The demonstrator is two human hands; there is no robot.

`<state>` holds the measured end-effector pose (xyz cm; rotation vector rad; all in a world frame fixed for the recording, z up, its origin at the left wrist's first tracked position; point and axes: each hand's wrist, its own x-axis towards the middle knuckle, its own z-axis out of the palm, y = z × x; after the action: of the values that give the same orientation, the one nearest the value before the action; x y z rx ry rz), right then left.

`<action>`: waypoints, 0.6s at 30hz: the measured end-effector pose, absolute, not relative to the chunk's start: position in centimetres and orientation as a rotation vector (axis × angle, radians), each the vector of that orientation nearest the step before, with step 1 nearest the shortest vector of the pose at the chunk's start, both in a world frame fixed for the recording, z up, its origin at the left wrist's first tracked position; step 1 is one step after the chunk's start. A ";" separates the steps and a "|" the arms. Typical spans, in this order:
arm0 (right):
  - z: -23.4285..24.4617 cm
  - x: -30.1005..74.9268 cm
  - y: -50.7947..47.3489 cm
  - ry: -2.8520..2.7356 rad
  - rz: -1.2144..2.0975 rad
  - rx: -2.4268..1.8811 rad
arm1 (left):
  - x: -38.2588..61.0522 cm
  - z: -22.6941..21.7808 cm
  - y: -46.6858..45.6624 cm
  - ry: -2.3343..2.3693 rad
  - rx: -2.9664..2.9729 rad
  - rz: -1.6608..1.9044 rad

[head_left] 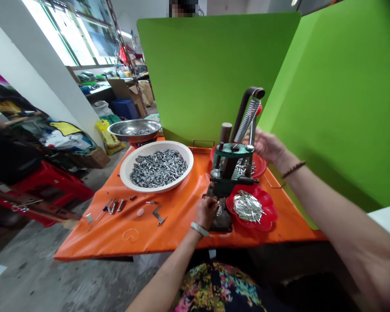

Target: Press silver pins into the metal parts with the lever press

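- Currently, your left hand is low at the base of the hand press, its fingertips bunched; you cannot tell from here whether that grip has a small part in it.
- Your right hand is raised just beside the press's lever, below the red knob; its fingers are partly hidden, so whether that grip is closed around the lever cannot be told.
- The press stands upright on your orange worktop, between the white basin and the front red bowl.
- That bowl holds thin silver pins, just beside the press.
- Behind the press sits another red bowl, also with metal pieces.
- To your left, grey metal parts fill the basin.
- Nearer you lies a bent metal strip.
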<state>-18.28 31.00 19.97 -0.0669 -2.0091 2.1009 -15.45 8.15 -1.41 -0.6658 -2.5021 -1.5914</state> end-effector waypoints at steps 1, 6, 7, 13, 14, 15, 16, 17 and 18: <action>22.4 -19.2 31.1 -1.949 2.182 0.034 | -15.5 -1.4 8.1 -2.498 -0.672 -1.598; 29.6 -20.9 29.1 -1.804 2.237 0.160 | -15.6 -1.5 8.2 -2.494 -0.691 -1.582; 30.2 -20.4 28.6 -1.799 2.238 0.168 | -15.6 -1.5 8.2 -2.492 -0.688 -1.580; 32.3 -11.9 24.7 -2.184 2.433 0.614 | -15.7 -1.9 8.3 -2.491 -0.695 -1.540; 32.3 -10.3 23.7 -2.326 2.460 0.656 | -15.7 -1.9 8.3 -2.494 -0.693 -1.536; 32.2 -8.9 22.8 -2.498 2.474 0.637 | -15.8 -1.8 8.2 -2.498 -0.690 -1.533; 32.0 -7.7 21.8 -2.701 2.458 0.561 | -15.7 -1.7 8.2 -2.506 -0.691 -1.532; 31.7 -6.8 20.9 -2.923 2.395 0.441 | -15.7 -1.5 8.2 -2.517 -0.699 -1.531; 31.3 -6.0 20.1 -3.128 2.292 0.306 | -15.7 -1.3 8.1 -2.529 -0.707 -1.532</action>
<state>-6.01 20.10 31.34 0.3062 -3.1279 2.2916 -15.65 8.09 -1.32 -0.7069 -2.5290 -1.5319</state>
